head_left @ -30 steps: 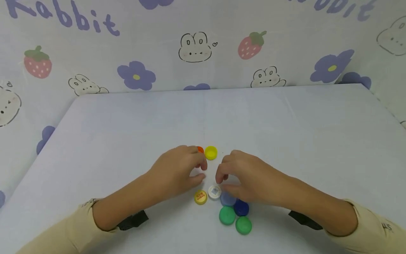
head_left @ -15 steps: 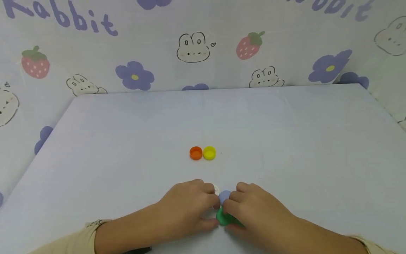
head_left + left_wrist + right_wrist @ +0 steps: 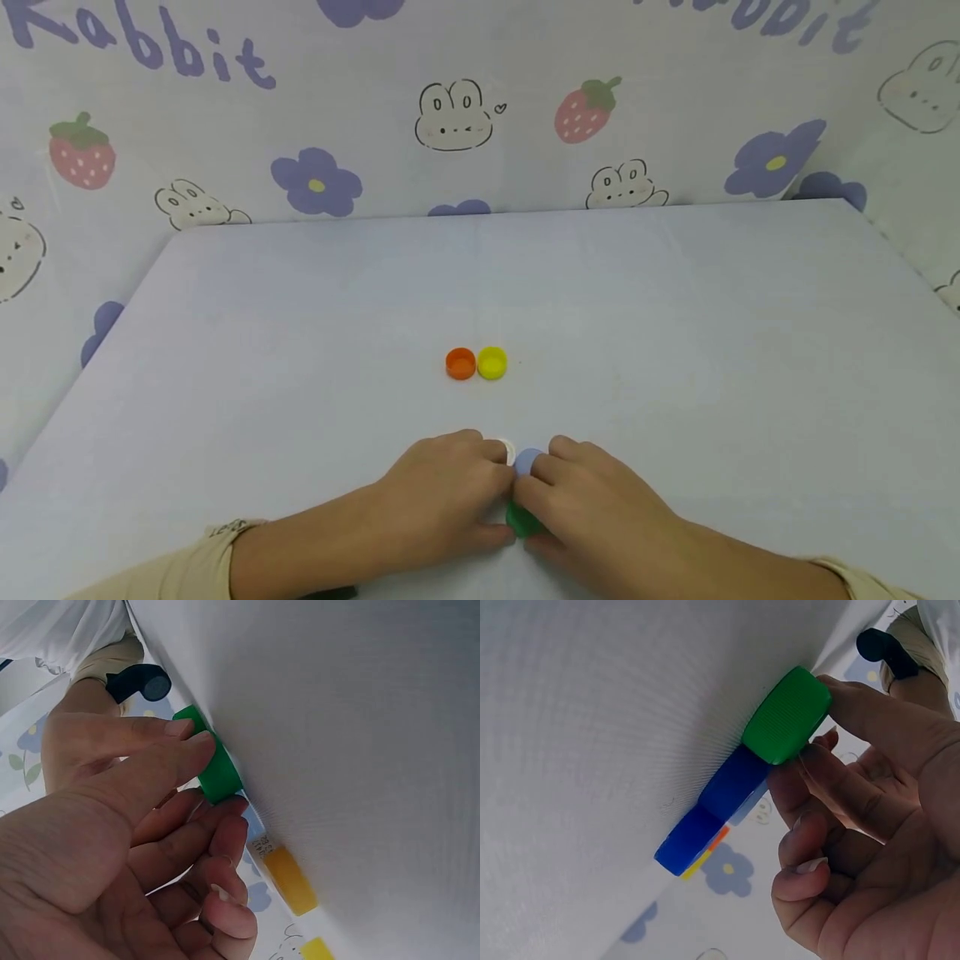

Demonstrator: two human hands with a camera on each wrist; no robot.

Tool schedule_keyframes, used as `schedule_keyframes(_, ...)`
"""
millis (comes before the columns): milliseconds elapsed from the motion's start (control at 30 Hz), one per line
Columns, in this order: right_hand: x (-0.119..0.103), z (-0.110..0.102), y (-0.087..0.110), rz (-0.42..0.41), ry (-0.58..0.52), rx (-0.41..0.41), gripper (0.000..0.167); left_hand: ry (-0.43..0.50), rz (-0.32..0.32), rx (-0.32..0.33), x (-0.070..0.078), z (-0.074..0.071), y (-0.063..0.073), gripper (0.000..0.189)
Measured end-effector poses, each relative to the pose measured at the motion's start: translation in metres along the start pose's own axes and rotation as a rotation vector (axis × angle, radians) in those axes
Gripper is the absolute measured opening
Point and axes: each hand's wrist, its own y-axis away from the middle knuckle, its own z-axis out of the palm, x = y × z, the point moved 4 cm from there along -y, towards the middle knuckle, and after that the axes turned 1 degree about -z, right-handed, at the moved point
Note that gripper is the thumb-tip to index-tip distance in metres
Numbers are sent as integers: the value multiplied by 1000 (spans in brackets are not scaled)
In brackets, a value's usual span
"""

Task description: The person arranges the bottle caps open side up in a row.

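My left hand point(image 3: 453, 492) pinches a green bottle cap point(image 3: 221, 772) between thumb and index finger in the left wrist view. My right hand point(image 3: 600, 508) grips another green bottle cap point(image 3: 787, 716), thumb at one edge and index finger at the other. In the head view the hands almost meet, and they hide most of the green. A light blue cap point(image 3: 528, 461) peeks out between the fingers, beside a partly covered white cap point(image 3: 511, 451). Dark blue caps point(image 3: 735, 784) line up beside the green one in the right wrist view.
Farther back, an orange cap point(image 3: 461, 363) and a yellow cap point(image 3: 492, 363) lie side by side on the white table point(image 3: 300, 308). A printed yellow-orange cap point(image 3: 291, 881) stands near my left fingers. Behind the table hangs a patterned cloth point(image 3: 517, 50).
Both hands have come back from near the orange and yellow caps to the green ones. Over the last half second they have drawn slightly closer together.
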Motion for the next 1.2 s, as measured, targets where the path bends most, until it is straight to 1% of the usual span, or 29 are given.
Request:
schedule_keyframes(100, 0, 0, 0, -6, 4, 9, 35, 5, 6, 4, 0, 0, -1, 23)
schedule_keyframes(200, -1, 0, 1, -17, -2, 26, 36, 39, 8, -9, -2, 0, -1, 22)
schedule_keyframes(333, -1, -2, 1, -20, -46, 37, 35, 101, 7, -39, -4, -2, 2, 18)
schedule_keyframes(433, -1, -4, 0, 7, -126, -21, 32, 122, 6, -65, -5, -3, 4, 18)
schedule_keyframes(533, 0, -3, 0, 46, -211, -118, 27, 139, 10, -85, -6, -2, 7, 19)
schedule_keyframes(600, 0, -2, 0, 69, -252, -177, 26, 142, 16, -84, -5, -2, 9, 20)
schedule_keyframes(667, 0, -1, 0, 85, -265, -215, 25, 145, 21, -76, -4, -2, 11, 20)
schedule_keyframes(800, 0, 0, 0, 93, -256, -225, 25, 132, 25, -59, -3, -2, 14, 22)
schedule_keyframes(967, 0, 2, 0, 116, -277, -267, 19, 111, 43, -41, -3, -3, 17, 27)
schedule_keyframes(1067, 1, 0, 0, 125, -291, -248, 17, 103, 49, -33, -2, -4, 17, 25)
schedule_keyframes(1200, 1, -4, 0, 92, -272, -150, 17, 112, 41, -31, -2, -6, 17, 18)
